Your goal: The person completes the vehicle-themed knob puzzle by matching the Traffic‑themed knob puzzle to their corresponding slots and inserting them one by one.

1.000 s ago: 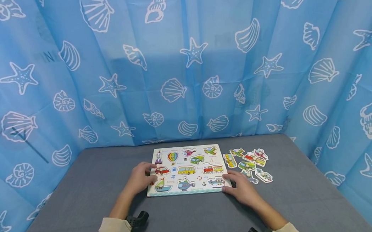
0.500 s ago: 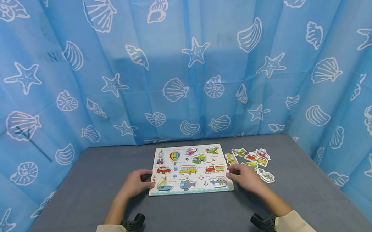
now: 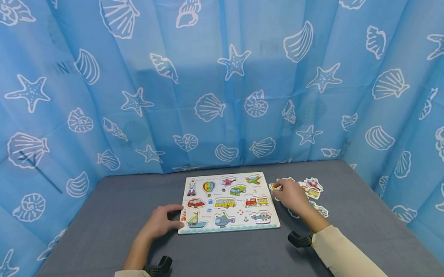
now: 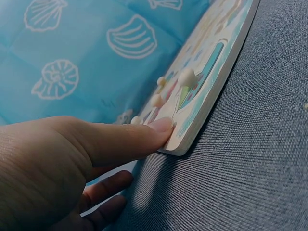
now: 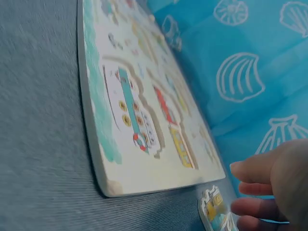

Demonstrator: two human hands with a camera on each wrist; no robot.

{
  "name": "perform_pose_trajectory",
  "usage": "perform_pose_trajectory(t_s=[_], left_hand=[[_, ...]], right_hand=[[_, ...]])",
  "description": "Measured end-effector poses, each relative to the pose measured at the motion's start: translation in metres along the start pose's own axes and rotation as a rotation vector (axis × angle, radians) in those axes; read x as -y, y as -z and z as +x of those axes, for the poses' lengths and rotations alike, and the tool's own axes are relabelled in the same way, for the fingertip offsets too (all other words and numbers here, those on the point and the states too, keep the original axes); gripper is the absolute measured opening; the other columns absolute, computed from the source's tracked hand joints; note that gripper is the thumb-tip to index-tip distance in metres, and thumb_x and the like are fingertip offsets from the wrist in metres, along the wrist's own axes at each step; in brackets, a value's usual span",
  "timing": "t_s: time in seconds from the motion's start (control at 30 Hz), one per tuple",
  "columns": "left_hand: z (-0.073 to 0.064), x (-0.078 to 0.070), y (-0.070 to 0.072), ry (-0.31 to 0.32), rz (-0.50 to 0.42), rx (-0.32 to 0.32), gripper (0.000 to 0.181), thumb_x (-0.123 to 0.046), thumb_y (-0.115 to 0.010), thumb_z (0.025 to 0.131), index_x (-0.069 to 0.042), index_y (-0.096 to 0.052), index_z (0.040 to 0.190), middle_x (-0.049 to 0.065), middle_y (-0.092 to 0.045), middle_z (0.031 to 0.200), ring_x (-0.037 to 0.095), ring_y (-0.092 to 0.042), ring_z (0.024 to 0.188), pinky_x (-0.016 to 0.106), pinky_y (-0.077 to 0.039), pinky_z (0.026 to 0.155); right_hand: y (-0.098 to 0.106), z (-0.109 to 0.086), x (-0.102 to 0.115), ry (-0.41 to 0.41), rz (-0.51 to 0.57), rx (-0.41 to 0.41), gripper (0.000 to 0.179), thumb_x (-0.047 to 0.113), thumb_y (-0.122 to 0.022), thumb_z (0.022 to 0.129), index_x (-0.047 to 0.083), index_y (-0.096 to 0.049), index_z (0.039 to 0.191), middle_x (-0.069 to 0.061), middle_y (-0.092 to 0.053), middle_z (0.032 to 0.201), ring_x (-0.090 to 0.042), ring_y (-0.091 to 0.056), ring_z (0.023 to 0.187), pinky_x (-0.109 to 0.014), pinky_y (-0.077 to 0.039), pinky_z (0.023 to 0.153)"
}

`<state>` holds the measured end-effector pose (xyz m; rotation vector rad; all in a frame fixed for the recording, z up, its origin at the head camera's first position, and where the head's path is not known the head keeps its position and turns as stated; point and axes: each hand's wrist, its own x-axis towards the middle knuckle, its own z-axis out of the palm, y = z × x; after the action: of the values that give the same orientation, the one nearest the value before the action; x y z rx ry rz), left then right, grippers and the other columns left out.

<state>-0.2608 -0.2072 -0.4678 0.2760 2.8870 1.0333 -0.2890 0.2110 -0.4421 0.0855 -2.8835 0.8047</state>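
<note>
The wooden peg puzzle board (image 3: pixel 232 216) lies flat, with vehicle pictures across it. My left hand (image 3: pixel 158 220) rests at its left side; in the left wrist view the thumb (image 4: pixel 156 132) presses straight on the near corner, beside a sailboat piece (image 4: pixel 195 89) with a round knob. My right hand (image 3: pixel 292 195) reaches over the loose pieces right of the board. In the right wrist view its thumb and fingers stay apart beside a yellow vehicle piece (image 5: pixel 211 204). The board's ship spot (image 5: pixel 130 108) shows as a recess without a knob.
Several loose pieces lie right of the board, among them a pink piece (image 3: pixel 314 183) and a train piece (image 3: pixel 312 192), partly overlapping. A blue shell-print curtain (image 3: pixel 221 126) hangs behind the grey table (image 3: pixel 229 261).
My right hand has left the board's right edge and moved up to the loose pieces. My left hand remains at the left edge. Earlier the board shifted slightly right in view, as did the curtain.
</note>
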Motion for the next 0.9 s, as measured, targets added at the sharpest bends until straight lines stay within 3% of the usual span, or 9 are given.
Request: perform_pose_trajectory(t_s=[0.17, 0.5, 0.9], left_hand=[[0.000, 0.001, 0.001, -0.002, -0.011, 0.004, 0.049, -0.017, -0.084, 0.076, -0.011, -0.068, 0.122, 0.013, -0.061, 0.128, 0.037, -0.048, 0.125, 0.058, -0.035, 0.101], [-0.001, -0.001, 0.000, 0.006, -0.020, 0.007, 0.049, -0.015, -0.083, 0.077, -0.010, -0.067, 0.122, 0.012, -0.060, 0.128, 0.036, -0.049, 0.124, 0.057, -0.034, 0.101], [-0.002, -0.001, 0.000, -0.005, -0.025, 0.008, 0.049, -0.016, -0.083, 0.077, -0.009, -0.067, 0.122, 0.013, -0.060, 0.129, 0.036, -0.048, 0.125, 0.058, -0.034, 0.102]], right_hand=[[-0.004, 0.011, -0.002, -0.078, -0.082, 0.027, 0.026, 0.021, -0.073, 0.084, 0.002, -0.068, 0.101, -0.005, -0.062, 0.078, -0.019, -0.054, 0.064, -0.037, -0.043, 0.057], [-0.011, 0.019, -0.007, -0.158, -0.162, 0.027, 0.027, 0.027, -0.073, 0.084, 0.009, -0.057, 0.072, -0.004, -0.052, 0.065, -0.020, -0.049, 0.057, -0.033, -0.036, 0.049], [-0.006, 0.021, -0.011, -0.076, -0.178, -0.076, 0.027, 0.021, -0.074, 0.081, 0.012, -0.055, 0.064, -0.004, -0.051, 0.065, -0.022, -0.048, 0.058, -0.036, -0.036, 0.048]])
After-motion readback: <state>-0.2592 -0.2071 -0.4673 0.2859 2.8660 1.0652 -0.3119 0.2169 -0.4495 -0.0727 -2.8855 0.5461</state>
